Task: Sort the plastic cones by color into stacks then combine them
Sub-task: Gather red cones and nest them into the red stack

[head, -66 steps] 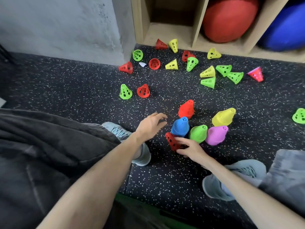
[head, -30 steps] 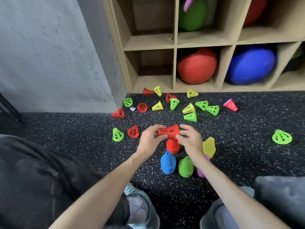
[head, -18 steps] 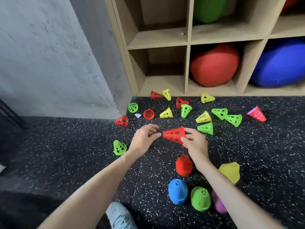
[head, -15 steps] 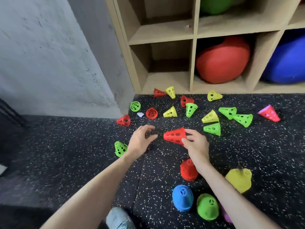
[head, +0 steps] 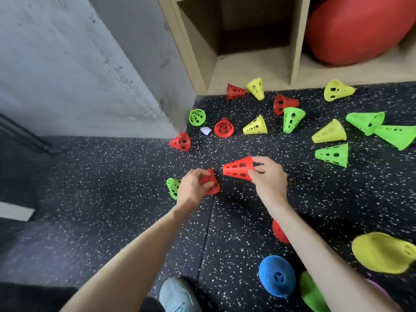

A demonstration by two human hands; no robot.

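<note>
My right hand grips a red perforated cone held sideways above the floor, tip pointing left. My left hand is closed on another red cone resting on the floor, beside a green cone. Loose red, yellow and green cones lie scattered farther away near the shelf, such as a red cone and a yellow cone. Near me stand a red stack, partly hidden by my right arm, a blue stack, a green stack and a yellow stack.
A wooden cubby shelf stands at the back with a big red ball in one cell. A grey wall is on the left. My shoe is at the bottom. The floor is black speckled rubber.
I leaned forward, so the view shifted closer to the scattered cones. My left hand moved down and closed on a red cone on the floor. My right hand keeps its red cone.
</note>
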